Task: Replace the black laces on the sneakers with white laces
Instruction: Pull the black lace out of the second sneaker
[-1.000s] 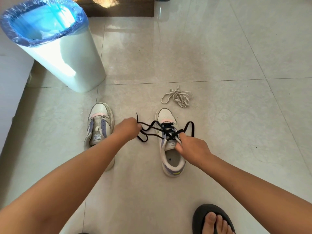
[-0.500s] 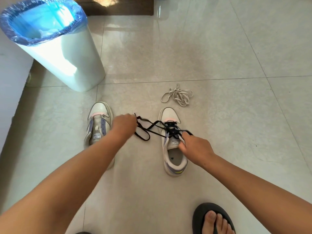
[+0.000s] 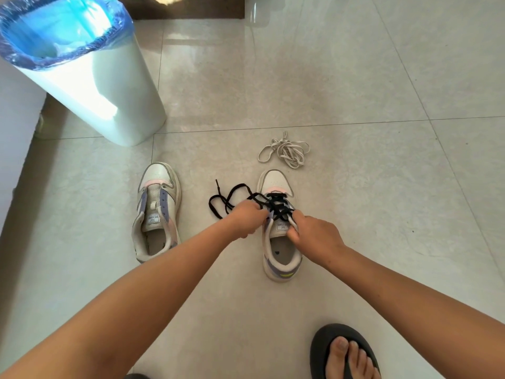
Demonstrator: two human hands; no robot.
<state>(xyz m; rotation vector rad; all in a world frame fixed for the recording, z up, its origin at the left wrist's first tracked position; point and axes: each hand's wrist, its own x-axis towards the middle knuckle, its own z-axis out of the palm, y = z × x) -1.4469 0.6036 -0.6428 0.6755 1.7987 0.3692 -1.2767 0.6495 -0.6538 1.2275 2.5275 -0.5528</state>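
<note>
Unlacing step: left hand [image 3: 247, 218] pinched the flat black lace [image 3: 276, 207], right hand [image 3: 314, 236] gripped the white leather sneaker [image 3: 278, 258]; next likely pull toward 9 o'clock.

Counts: 2 sneakers, left sneaker [image 3: 157, 212] unlaced, right sneaker [image 3: 280, 228] laced. 1 black lace [image 3: 232, 198]. 1 bundle of white laces [image 3: 285, 153]; strand count can't tell. 1 white bin [image 3: 103, 91] with 1 blue liner [image 3: 41, 28]. 2 hands: left hand [image 3: 244, 218], right hand [image 3: 314, 237]. 1 black sandal [image 3: 325, 348] on 1 foot [image 3: 348, 359].
</note>
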